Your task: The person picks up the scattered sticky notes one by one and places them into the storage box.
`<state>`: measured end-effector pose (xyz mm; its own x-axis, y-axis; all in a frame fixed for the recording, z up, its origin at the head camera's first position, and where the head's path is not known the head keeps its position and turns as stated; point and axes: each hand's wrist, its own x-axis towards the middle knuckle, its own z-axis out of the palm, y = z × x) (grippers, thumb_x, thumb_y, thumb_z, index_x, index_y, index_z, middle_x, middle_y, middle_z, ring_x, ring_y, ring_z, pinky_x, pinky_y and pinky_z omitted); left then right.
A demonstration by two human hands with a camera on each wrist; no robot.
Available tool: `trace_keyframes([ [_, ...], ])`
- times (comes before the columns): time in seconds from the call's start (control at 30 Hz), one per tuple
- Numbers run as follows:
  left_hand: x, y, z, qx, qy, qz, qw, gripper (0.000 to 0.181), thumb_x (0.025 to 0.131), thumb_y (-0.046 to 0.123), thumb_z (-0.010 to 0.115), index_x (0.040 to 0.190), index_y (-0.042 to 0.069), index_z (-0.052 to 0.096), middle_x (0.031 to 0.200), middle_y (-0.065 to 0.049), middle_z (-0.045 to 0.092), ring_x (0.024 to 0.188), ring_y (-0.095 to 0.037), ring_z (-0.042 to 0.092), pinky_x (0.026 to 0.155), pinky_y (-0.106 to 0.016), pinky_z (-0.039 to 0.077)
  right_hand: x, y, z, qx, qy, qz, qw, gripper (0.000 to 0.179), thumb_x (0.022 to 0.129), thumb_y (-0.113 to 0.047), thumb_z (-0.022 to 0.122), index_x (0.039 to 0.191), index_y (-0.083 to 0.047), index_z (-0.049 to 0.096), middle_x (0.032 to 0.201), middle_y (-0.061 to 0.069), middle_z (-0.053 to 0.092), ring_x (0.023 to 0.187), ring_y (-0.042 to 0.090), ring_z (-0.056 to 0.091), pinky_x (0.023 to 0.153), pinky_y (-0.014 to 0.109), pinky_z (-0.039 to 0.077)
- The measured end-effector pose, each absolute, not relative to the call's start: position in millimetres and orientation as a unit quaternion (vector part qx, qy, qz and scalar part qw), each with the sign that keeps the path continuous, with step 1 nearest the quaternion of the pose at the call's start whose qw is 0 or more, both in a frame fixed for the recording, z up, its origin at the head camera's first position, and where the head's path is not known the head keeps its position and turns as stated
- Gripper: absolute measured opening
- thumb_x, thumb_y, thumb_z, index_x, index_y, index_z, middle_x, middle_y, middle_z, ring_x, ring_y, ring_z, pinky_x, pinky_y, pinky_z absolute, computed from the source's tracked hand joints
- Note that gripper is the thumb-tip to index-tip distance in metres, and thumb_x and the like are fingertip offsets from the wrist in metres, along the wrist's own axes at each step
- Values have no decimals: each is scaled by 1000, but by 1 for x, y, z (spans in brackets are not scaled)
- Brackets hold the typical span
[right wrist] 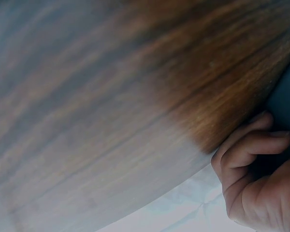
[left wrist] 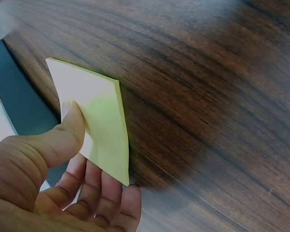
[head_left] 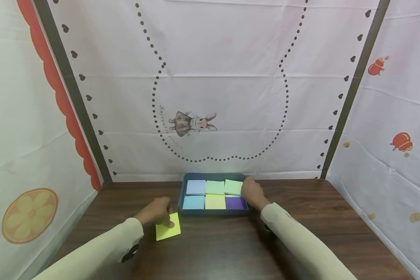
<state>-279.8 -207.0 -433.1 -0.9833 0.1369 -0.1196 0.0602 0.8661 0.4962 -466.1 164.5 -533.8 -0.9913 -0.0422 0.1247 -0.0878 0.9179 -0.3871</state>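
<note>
My left hand [head_left: 156, 212] pinches a yellow sticky note pad [left wrist: 104, 116], thumb on its face and fingers behind it. This pad is held just left of a dark blue tray [head_left: 213, 212] near the table's back edge. In the tray lie two rows of note pads: a pale blue pad [head_left: 196, 187] and two light green ones behind, with a blue pad [head_left: 193, 202], a pale yellow pad [head_left: 215, 202] and a purple pad [head_left: 235, 203] in front. My right hand [head_left: 253, 192] grips the tray's right rim, fingers curled at its wall, beside the right green pad [head_left: 233, 187].
The tray stands on a dark wooden table [head_left: 213, 249]. Behind it hangs a white printed cloth [head_left: 224, 101], and more cloth closes in the left and right sides.
</note>
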Motion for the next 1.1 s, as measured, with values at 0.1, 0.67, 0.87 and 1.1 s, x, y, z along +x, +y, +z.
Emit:
trace_keyframes([
  [0.1,-282,-207,-433,56,961,262,74,34,85,1,97,100,1,66,92,-8,64,82,-23,61,70,-34,52,-465,164,-534,39,-977,197,70,37,111,-8,36,128,16,59,81,12,60,63,24,63,51,43,56],
  [0.67,-298,-232,-397,75,950,271,133,15,92,-4,85,87,4,73,85,-7,66,74,-19,58,65,-33,50,-462,163,-534,34,-976,200,73,37,112,-10,36,128,14,60,84,13,60,66,26,64,55,46,58],
  [0.87,-301,-237,-388,81,948,277,136,14,93,-3,85,87,4,74,83,-6,67,72,-19,57,66,-34,51,-462,164,-531,36,-978,190,73,38,113,-10,37,130,15,61,84,13,62,66,26,65,55,46,59],
  [1.1,-304,-243,-374,86,947,272,145,11,96,-1,82,90,4,74,85,-6,66,72,-18,54,65,-33,48,-462,163,-533,35,-979,191,63,35,113,-9,38,128,12,61,86,11,60,66,24,62,53,43,56],
])
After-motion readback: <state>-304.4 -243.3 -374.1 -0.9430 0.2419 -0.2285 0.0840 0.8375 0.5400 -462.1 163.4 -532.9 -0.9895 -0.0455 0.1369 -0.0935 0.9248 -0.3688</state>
